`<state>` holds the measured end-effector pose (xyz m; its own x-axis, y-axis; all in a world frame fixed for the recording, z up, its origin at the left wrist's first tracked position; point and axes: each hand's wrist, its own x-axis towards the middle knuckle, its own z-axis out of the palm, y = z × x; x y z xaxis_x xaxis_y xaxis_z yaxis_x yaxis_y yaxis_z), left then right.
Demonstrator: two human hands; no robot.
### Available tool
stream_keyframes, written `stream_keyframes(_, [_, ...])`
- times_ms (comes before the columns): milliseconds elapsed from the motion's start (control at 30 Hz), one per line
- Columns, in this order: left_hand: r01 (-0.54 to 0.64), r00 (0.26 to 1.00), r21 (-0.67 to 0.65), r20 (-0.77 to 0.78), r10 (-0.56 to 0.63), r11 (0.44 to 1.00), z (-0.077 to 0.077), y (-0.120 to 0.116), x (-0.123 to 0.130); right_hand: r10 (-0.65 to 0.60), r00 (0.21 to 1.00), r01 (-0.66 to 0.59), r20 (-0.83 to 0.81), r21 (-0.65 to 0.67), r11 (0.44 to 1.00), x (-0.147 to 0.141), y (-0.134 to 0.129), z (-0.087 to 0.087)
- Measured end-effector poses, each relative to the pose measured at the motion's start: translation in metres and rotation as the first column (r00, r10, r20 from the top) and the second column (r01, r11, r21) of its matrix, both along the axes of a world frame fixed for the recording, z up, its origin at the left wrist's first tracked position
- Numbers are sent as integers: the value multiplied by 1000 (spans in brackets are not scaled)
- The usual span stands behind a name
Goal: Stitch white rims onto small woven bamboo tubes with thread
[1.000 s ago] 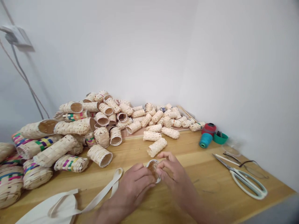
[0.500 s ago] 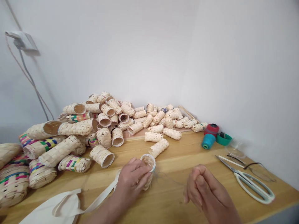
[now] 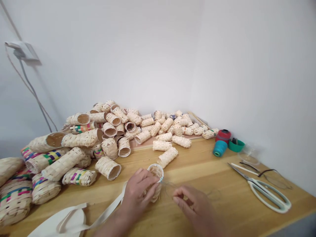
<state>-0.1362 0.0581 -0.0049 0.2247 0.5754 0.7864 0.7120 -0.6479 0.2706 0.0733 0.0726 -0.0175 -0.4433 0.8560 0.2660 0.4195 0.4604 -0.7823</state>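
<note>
The small, pale, woven-strip cylindrical basket [image 3: 157, 192] sits near the middle of the yellowish wooden desk [image 3: 207, 168], the left hand [image 3: 139, 191] gripping its side with curled fingers. White-and-blue edging shows along its rim; fingers hide part, so whether the round is complete cannot be told. Fine dark thread [image 3: 169, 185] beside it suggests unfinished stitching. The right hand [image 3: 191, 205] has thumb and forefinger nearly together; any pinched needle is indistinguishable. Left, several piled woven baskets [image 3: 63, 163] look already edged.
</note>
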Motion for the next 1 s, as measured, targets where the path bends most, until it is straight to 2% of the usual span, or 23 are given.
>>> stream_keyframes(133, [0,1000,24,3,0,1000,1,-1,1,7,1000,-8,21,28,1000,-14,0,-7])
stream_keyframes(367, [11,1000,48,-29,-10,999,-3,-3,1,-85,996,84,7,66,994,-43,3,-3])
stream_keyframes(433, [12,999,73,-33,-9,997,-2,-3,1,-79,996,79,-51,1,997,-44,4,-2])
stream_keyframes(467, [8,999,80,-33,-5,997,-1,-2,0,-65,994,58,-91,-76,995,-42,4,0])
stream_keyframes(500, [3,999,84,-33,0,997,0,-2,0,-35,990,8,-138,-187,982,-38,3,3])
stream_keyframes(533, [-5,999,78,-32,7,997,1,-2,0,11,981,-73,-194,-314,947,-33,3,6])
stream_keyframes(600, [-9,1000,55,-27,10,998,2,-1,0,107,942,-263,-317,-504,823,-21,4,18])
stream_keyframes(633, [-2,1000,38,-24,3,999,1,-1,0,145,922,-332,-360,-538,775,-15,6,26])
stream_keyframes(667, [14,1000,20,-23,-14,1000,0,-1,-1,173,911,-366,-375,-537,760,-10,8,34])
stream_keyframes(700, [37,999,8,-26,-37,999,-1,-1,-1,192,913,-366,-361,-511,778,-7,10,44])
stream_keyframes(767, [70,997,-14,-33,-71,997,-5,-3,-1,208,937,-314,-280,-420,851,-5,14,62])
stream_keyframes(833, [64,997,-27,-33,-65,998,-6,-5,-1,225,956,-277,-191,-323,905,-11,18,77])
stream_keyframes(933, [88,996,-41,2,-88,995,0,-10,1,255,964,-267,-77,-229,936,-31,21,91])
stream_keyframes(1000, [167,985,-55,52,-164,985,6,-12,4,292,953,-304,-86,-250,919,-45,21,95])
